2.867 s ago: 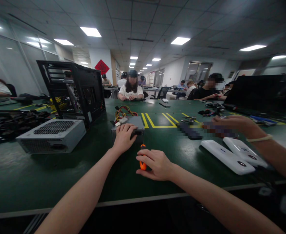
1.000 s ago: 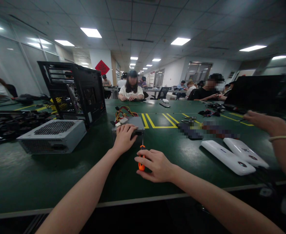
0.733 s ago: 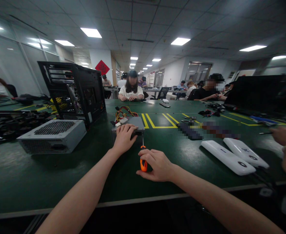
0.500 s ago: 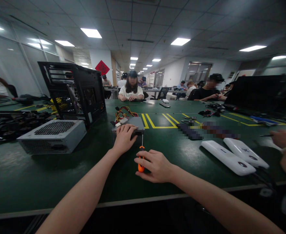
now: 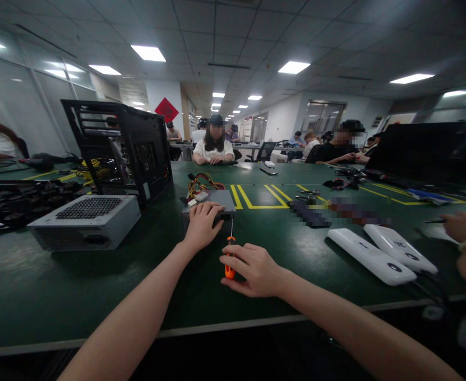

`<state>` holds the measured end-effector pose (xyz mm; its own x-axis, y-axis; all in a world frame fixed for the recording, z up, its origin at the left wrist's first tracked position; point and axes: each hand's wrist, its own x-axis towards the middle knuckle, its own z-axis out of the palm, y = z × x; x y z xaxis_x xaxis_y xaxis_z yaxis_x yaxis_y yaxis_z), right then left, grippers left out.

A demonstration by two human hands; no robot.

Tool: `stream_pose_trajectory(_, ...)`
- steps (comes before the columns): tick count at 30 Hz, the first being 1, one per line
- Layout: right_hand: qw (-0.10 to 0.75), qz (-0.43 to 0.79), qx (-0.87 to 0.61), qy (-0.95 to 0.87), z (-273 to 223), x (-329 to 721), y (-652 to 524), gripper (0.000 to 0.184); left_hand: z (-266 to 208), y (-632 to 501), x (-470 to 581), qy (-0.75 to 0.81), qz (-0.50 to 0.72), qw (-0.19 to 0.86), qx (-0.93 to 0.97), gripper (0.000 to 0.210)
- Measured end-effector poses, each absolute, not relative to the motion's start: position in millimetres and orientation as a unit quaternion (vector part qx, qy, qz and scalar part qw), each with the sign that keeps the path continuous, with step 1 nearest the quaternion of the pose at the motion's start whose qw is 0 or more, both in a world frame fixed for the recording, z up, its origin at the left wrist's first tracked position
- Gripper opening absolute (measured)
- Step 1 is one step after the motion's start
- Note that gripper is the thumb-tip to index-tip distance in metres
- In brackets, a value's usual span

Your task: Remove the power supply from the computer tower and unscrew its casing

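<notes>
A grey computer power supply (image 5: 225,199) lies on the green table, its bundle of coloured cables (image 5: 203,182) piled on top and behind. My left hand (image 5: 202,225) grips its near left part, fingers over the top and thumb along the front; the palm hides much of that side. Fingers of my right hand (image 5: 254,270) are closed round the orange handle of a screwdriver (image 5: 229,269). The thin shaft points away from me, its tip at the right front corner of the power supply. Whether the tip sits in a screw is too small to tell.
To the left stand a second power supply (image 5: 85,222) and an open black computer case (image 5: 137,148). Two white devices (image 5: 371,256) with cables lie at the right, near a co-worker's hand (image 5: 465,227). A black monitor (image 5: 427,159) stands farther back. Another person sits opposite.
The screwdriver handle has turned slightly in my right hand, and the fingers have shifted a little. My left hand and the power supply stay in place.
</notes>
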<state>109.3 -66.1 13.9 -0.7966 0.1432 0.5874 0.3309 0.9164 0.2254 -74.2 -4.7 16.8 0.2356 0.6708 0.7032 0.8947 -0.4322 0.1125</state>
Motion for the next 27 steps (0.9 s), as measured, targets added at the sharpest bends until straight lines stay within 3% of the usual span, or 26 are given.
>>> stream_pose_trajectory(5, 0.351, -0.127, -0.148, -0.916, 8.5, 111.2, -62.7, 0.034, 17.7, -5.3, -74.0, -0.508, -0.352, 0.155, -0.771, 0.035)
stream_pose_trajectory(12, 0.294, -0.148, -0.136, -0.935, 17.3, 110.6, -67.1, 0.036, 16.9, -4.2, -73.7, -0.512, -0.353, 0.159, -0.766, 0.034)
stream_pose_trajectory(19, 0.345, -0.127, -0.152, -0.918, 10.8, 109.5, -63.5, 0.036, 16.0, -4.1, -74.8, -0.509, -0.355, 0.158, -0.769, 0.035)
stream_pose_trajectory(27, 0.293, -0.154, -0.132, -0.934, 14.2, 109.1, -65.7, 0.035, 16.9, -4.0, -73.8, -0.513, -0.354, 0.154, -0.767, 0.035)
